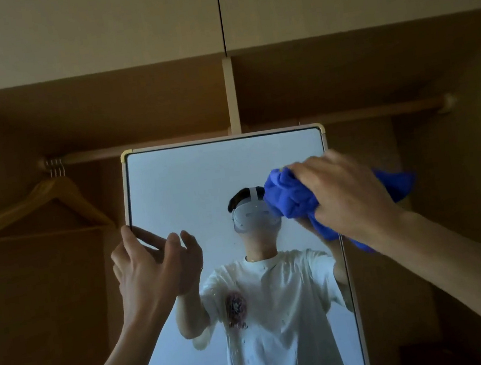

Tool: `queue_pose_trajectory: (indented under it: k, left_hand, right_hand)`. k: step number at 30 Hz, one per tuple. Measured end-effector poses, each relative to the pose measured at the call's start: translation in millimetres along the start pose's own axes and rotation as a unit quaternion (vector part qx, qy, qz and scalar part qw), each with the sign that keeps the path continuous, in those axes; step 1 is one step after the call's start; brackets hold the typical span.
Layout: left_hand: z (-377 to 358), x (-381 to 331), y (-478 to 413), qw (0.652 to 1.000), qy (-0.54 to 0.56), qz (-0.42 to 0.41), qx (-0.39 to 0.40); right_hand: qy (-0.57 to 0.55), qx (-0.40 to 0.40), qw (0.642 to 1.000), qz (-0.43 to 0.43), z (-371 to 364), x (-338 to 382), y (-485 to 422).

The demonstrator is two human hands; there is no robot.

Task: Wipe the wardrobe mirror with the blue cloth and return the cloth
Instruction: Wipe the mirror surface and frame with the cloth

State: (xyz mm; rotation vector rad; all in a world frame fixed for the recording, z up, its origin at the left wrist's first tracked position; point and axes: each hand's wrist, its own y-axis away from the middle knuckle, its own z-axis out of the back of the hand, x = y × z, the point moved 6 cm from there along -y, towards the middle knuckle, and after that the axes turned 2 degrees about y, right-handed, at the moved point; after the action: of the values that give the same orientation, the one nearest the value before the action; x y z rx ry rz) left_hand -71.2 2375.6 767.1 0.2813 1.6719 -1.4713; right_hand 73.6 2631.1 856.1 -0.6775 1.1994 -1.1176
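Pressing the bunched blue cloth (289, 198) to the mirror (202, 181) near its 3 o'clock edge, the right hand (346, 195) grips it tight for wiping; at 9 o'clock, the left hand (152, 266), fingers loosely spread, steadies the frame.

An open wooden wardrobe (326, 77) fills the view, dim and brown inside. Two closed upper cabinet doors (87, 27) meet at a dark vertical seam along the top. Below them a pale upright divider (231, 97) splits the interior into two bays. A round hanging rail (347, 115) runs across both. Wooden hangers (50, 199) (several, bunched together) hang near the rail's left end.
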Motion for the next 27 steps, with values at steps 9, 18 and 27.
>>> queue_pose_trajectory:
  k: [9, 18, 27]
  left_hand:
    - [-3, -3, 0, 1.000, -0.009, -0.001, -0.009]
    - [-2, -1, 5, 1.000, -0.013, -0.017, -0.011]
    - [-2, -5, 5, 1.000, -0.019, -0.006, -0.004]
  right_hand:
    - [0.058, -0.032, 0.997, -0.039, 9, -20, -15]
    - [0.059, -0.044, 0.991, -0.112, 14, -33, -10]
    - [0.021, 0.007, 0.995, -0.095, -2, -15, 31]
